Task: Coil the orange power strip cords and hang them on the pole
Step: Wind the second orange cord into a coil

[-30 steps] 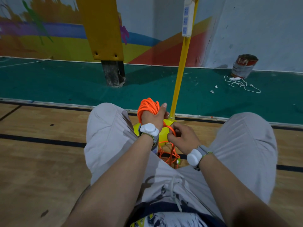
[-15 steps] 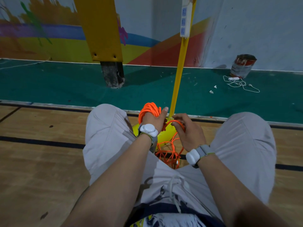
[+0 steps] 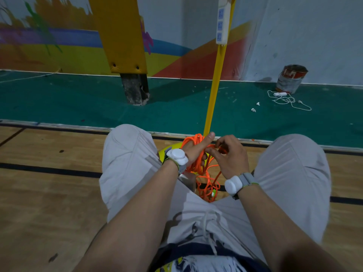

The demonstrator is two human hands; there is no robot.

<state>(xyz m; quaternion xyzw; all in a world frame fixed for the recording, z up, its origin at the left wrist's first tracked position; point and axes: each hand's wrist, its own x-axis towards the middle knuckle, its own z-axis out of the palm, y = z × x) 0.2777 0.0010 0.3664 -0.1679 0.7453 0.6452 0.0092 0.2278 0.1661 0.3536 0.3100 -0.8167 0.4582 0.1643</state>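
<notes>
My left hand (image 3: 193,149) holds the orange cord (image 3: 208,183) looped around it. My right hand (image 3: 229,157) pinches one strand, just near the yellow pole's (image 3: 216,79) foot. The label on the far-right paint can (image 3: 290,78) is too blurred to read.

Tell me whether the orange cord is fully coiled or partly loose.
Partly loose. Several loops of the orange cord wrap the left hand, but a tangle lies on the floor below the right hand.

A sports hall — wooden court floor (image 3: 49,193), painted lines, padded post (image 3: 121,36).
</notes>
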